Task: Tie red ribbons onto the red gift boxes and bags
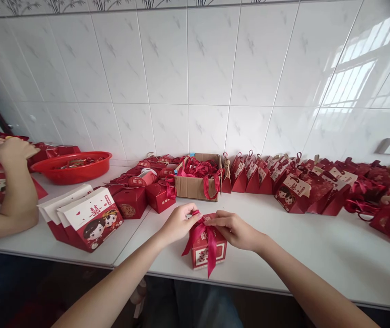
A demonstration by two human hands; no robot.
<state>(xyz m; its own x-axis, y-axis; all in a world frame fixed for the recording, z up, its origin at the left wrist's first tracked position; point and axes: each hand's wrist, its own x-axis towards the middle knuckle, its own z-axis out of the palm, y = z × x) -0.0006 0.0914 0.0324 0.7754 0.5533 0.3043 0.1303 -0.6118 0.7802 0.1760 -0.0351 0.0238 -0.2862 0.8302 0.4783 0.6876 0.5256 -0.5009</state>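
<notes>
A small red gift box (200, 263) with a pale printed panel stands upright near the front edge of the white table. On its top is a crimson satin ribbon (211, 250), whose tails hang down the front. My left hand (180, 222) pinches a loop of the ribbon at the top left of the box. From the right, my right hand (237, 229) has its fingers closed on the ribbon at the knot, close to the left fingertips. The knot itself is partly hidden by my fingers.
A cardboard carton (195, 187) of ribbons stands behind the box. Red boxes (131, 200) and white-and-red bags (94, 218) are at left, with a red basin (72, 169). Finished-looking bags (292, 193) line the wall. Another person's arm (17, 191) is at far left; a hand shows far right.
</notes>
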